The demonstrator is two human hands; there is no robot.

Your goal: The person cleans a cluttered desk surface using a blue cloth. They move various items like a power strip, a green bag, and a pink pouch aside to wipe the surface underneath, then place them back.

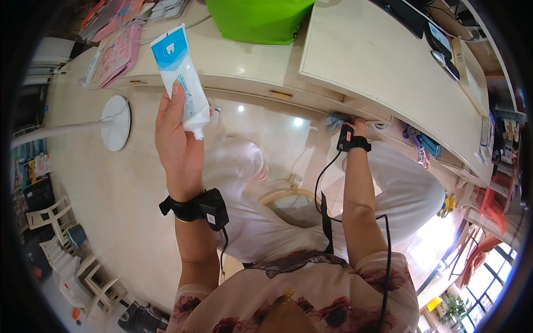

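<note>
My left hand [180, 119] is closed around a toothpaste tube [186, 83], white with a blue band and a tooth picture. The flat end of the tube points up and its narrow white end points down toward my wrist. My right hand [359, 126] reaches in at the desk's front edge, beside an open compartment [350, 102]. A bluish-grey, crumpled-looking item [336, 120] lies right by its fingers. Those fingers are mostly hidden behind the wrist box, so whether they grip that item is unclear.
A bright green bag [261, 19] stands on the pale desk [239, 61]. Pink folders [116, 55] lie at its left, a mouse [438, 55] at its right. A white round stand base [116, 123] is on the floor at left. Black cables run from both wrist boxes.
</note>
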